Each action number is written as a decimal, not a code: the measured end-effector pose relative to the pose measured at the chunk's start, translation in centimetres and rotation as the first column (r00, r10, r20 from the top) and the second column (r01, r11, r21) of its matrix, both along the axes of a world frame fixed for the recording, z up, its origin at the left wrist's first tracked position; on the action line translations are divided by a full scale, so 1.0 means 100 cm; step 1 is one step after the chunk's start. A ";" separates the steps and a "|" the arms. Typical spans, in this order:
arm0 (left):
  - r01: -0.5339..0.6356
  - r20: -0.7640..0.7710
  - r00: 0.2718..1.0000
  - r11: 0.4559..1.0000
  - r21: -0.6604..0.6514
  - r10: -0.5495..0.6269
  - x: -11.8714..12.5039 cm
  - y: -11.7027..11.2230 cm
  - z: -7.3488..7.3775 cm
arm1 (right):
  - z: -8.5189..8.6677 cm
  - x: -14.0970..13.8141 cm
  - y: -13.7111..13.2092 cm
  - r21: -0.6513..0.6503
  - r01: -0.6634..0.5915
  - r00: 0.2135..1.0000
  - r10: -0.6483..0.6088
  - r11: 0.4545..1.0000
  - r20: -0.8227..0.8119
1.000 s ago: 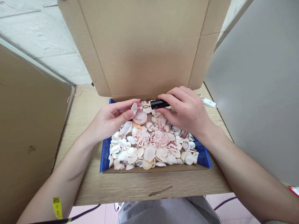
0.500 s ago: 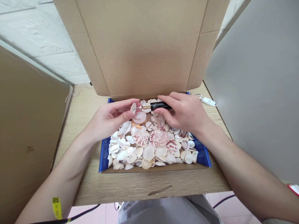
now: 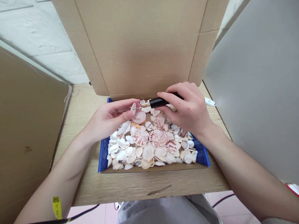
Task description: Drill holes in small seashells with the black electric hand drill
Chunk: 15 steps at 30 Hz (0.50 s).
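Observation:
My left hand [image 3: 109, 119] pinches a small white shell [image 3: 133, 108] between thumb and fingers above the pile. My right hand [image 3: 187, 109] grips a black pen-like tool [image 3: 159, 101] with a brass tip that points left and touches the held shell. Below both hands lies a shallow box [image 3: 102, 155] with blue sides, filled with several white and red-striped seashells [image 3: 151, 140].
The box's cardboard lid [image 3: 144, 46] stands upright behind the shells. A wooden table [image 3: 130, 186] carries the box. A white cable switch [image 3: 209, 101] lies at the right. A cardboard panel [image 3: 28, 130] stands on the left, a grey panel [image 3: 257, 87] on the right.
My right hand has lifted a little and tilted the tool, its rear end now higher. The left hand and its shell have stayed in place.

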<state>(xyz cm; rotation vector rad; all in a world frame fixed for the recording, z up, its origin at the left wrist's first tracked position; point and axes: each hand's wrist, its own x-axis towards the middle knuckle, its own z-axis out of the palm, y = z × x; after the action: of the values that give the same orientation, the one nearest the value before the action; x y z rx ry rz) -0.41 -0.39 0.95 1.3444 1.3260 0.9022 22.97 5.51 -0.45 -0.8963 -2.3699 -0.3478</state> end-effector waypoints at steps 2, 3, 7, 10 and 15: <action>-0.002 0.002 1.000 1.000 0.005 0.002 0.000 0.000 -0.001 | 0.001 0.000 0.000 -0.030 0.029 1.000 -0.029 0.999 0.010; -0.005 0.001 1.000 1.000 0.006 0.005 -0.001 0.000 -0.001 | 0.001 0.000 0.000 -0.042 0.040 0.999 -0.039 0.998 0.015; -0.001 0.001 1.000 1.000 0.001 0.001 -0.001 0.001 -0.002 | 0.001 -0.001 -0.001 -0.070 0.054 0.998 -0.053 0.996 0.013; -0.007 -0.006 1.000 1.000 0.025 0.007 -0.001 0.001 -0.002 | -0.001 -0.002 -0.003 -0.194 0.088 0.996 -0.081 0.977 0.043; -0.007 -0.024 1.000 0.999 0.041 0.008 -0.001 0.001 -0.002 | -0.001 -0.002 -0.006 -0.334 0.136 0.988 -0.105 0.933 0.110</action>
<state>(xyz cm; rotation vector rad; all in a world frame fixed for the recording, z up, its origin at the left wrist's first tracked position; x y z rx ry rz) -0.52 -0.25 0.74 1.3867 1.3382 0.9250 22.76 4.87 -0.57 -1.2117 -2.5095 -0.0203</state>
